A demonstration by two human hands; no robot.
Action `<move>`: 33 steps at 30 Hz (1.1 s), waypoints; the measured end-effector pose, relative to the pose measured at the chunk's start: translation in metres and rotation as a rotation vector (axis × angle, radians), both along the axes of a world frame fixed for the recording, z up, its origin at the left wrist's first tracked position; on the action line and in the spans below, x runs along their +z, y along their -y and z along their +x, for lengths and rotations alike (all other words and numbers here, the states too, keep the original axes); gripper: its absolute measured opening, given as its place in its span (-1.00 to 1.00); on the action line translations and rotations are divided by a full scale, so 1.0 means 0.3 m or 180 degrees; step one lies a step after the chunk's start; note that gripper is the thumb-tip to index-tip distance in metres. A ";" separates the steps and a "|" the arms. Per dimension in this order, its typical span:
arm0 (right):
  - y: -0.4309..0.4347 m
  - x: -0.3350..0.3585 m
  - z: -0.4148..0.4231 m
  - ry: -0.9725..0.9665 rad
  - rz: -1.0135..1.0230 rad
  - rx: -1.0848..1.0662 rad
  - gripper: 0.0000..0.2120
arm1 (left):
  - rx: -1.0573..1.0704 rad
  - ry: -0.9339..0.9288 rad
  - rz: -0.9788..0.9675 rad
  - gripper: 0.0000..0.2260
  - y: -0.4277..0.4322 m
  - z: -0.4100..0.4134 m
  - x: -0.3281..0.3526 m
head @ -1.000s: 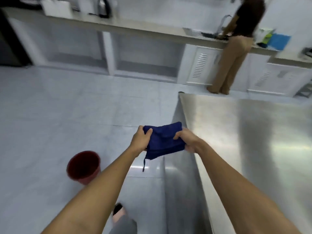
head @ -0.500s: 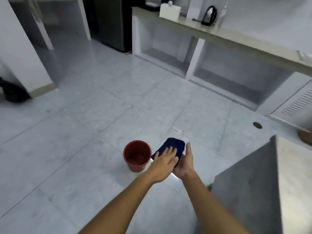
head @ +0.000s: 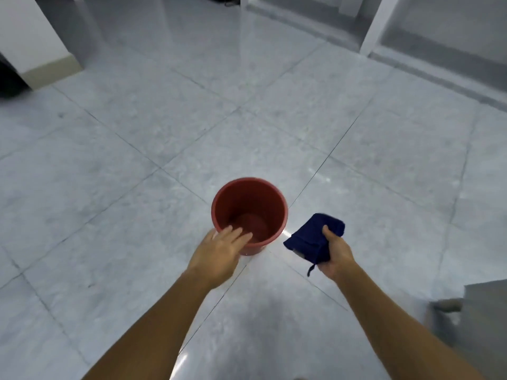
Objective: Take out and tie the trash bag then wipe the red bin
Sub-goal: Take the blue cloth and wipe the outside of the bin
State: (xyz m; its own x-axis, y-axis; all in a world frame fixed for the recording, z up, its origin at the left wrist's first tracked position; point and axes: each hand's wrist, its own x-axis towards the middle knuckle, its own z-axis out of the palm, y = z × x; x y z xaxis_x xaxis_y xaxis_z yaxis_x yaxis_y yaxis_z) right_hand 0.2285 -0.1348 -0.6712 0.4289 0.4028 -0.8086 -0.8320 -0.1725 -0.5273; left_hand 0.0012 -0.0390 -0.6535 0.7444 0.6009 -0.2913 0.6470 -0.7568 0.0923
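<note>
Red bin (head: 248, 198) on grey tiles (head: 137, 133), left hand (head: 219, 253) fingers spread at rim — right hand (head: 334, 253) fingers gripping blue cloth (head: 310, 237).

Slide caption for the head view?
Open left hand at the near rim of an empty round red plastic bin on grey tiles; right hand grips a folded dark blue cloth.

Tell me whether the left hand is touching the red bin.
Cannot tell. In the head view the left hand, fingers blurred, overlaps the red bin at its near rim; neither contact nor gap shows.
</note>
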 end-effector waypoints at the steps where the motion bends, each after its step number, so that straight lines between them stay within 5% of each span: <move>1: -0.017 -0.047 0.030 0.0127 -0.0044 0.0042 -0.71 | -0.0170 -0.0119 0.0177 -0.49 -0.029 0.014 -0.050; 5: -0.116 -0.444 0.127 0.0581 -0.0055 0.0234 -0.66 | -0.1008 -0.0360 0.0894 -0.36 -0.150 0.037 -0.454; 8: -0.197 -0.629 0.210 0.0846 0.0000 0.0430 -0.69 | -0.1440 0.0235 0.1248 -0.26 -0.221 0.040 -0.624; 11: -0.279 -0.712 0.289 0.1130 0.0064 0.0631 -0.64 | -0.1949 0.0871 0.1538 -0.23 -0.303 0.045 -0.678; 16: -0.348 -0.710 0.332 0.1726 0.0020 0.1080 -0.60 | -0.2367 0.0895 0.1767 -0.28 -0.334 0.074 -0.657; 23: -0.311 -0.559 0.203 0.1987 0.0094 0.1331 -0.76 | -0.0886 0.1546 0.1080 -0.29 -0.280 0.178 -0.474; 27: -0.280 -0.538 0.090 0.2998 0.0290 0.1209 -0.94 | -0.0396 0.1803 0.0569 -0.44 -0.303 0.178 -0.427; 33: -0.225 -0.600 -0.118 0.4095 0.0827 0.1748 -0.46 | -0.0253 0.2267 -0.0236 -0.51 -0.266 0.186 -0.442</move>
